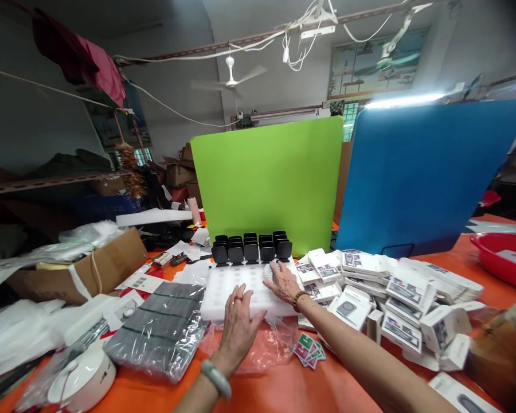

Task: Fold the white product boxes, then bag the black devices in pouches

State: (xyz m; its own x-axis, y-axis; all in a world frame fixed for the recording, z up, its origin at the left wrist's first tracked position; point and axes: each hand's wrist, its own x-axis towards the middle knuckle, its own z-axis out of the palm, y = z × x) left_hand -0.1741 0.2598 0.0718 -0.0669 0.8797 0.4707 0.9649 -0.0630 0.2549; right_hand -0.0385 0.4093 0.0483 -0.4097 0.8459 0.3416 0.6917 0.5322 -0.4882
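Note:
A white foam tray (253,289) with rows of hollows lies on the orange table. In its back part several black square-topped pieces (251,251) stand upright in rows. My left hand (239,327), with a ring and a bangle, is over the tray's front edge, fingers apart and nothing in them. My right hand (284,282), wearing a bead bracelet, is at the tray's right side near the black pieces. Its fingers are bent around something small and pale with a bit of blue, too indistinct to name. Clear plastic film (258,350) lies in front of the tray.
White printed boxes (370,287) are heaped at right, with small coloured cards (309,350) nearby. Grey plastic-wrapped sheets (163,324) and a white tape roll (82,378) lie left. Green (270,183) and blue (421,178) panels stand behind. A red basin (499,269) sits far right.

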